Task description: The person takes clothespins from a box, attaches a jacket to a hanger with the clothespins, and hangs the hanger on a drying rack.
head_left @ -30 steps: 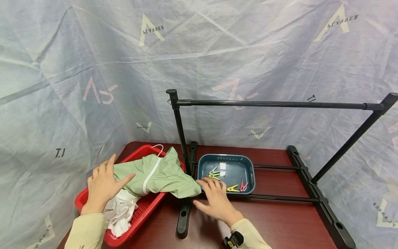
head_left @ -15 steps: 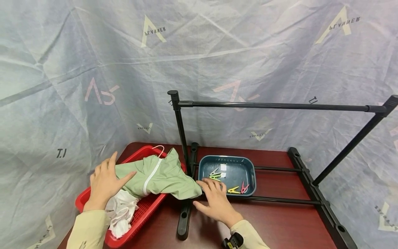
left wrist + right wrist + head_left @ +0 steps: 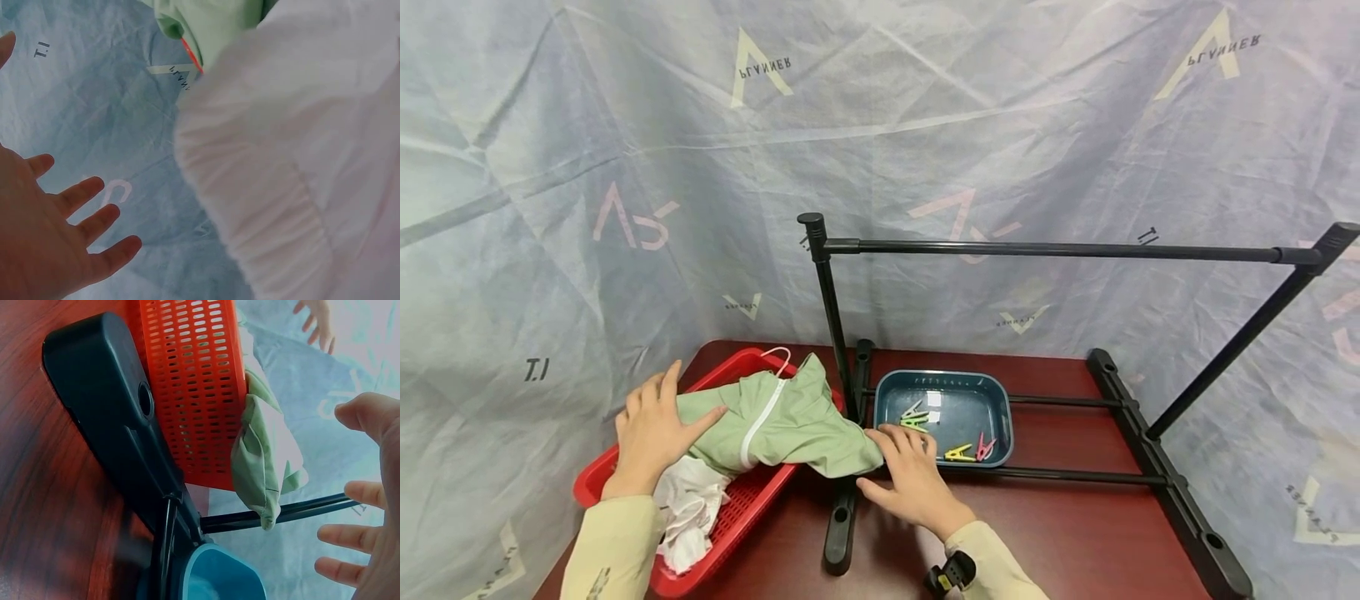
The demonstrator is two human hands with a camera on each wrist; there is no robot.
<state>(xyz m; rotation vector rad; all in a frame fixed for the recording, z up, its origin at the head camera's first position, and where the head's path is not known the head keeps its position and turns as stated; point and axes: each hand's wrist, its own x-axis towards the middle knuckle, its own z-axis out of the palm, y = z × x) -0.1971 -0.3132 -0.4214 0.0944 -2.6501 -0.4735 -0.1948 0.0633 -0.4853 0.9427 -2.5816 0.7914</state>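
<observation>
A green garment [image 3: 816, 421] with a white zipper lies across the red basket [image 3: 771, 500], a pale pink hanger hook [image 3: 784, 360] poking out at its top. My left hand [image 3: 651, 433] hovers over the basket's left side, fingers and thumb spread, holding nothing. Below it, a crumpled white cloth [image 3: 688, 508] fills the basket's near end; it looms large in the left wrist view. To the right of the garment's end is my right hand [image 3: 916, 483], its fingers loosely spread. The right wrist view shows a gap between those fingers and the green garment [image 3: 269, 450].
A black rack stands on the dark red table [image 3: 1037, 533], its top bar [image 3: 1045, 249] running above the back. Between its feet sits a blue tray [image 3: 1007, 417] with several clothespins [image 3: 958, 453]. Printed grey sheeting [image 3: 880, 150] surrounds the table.
The head view has shifted slightly. Both hands stay in nearly the same place, and the garment, basket and tray have not moved.
</observation>
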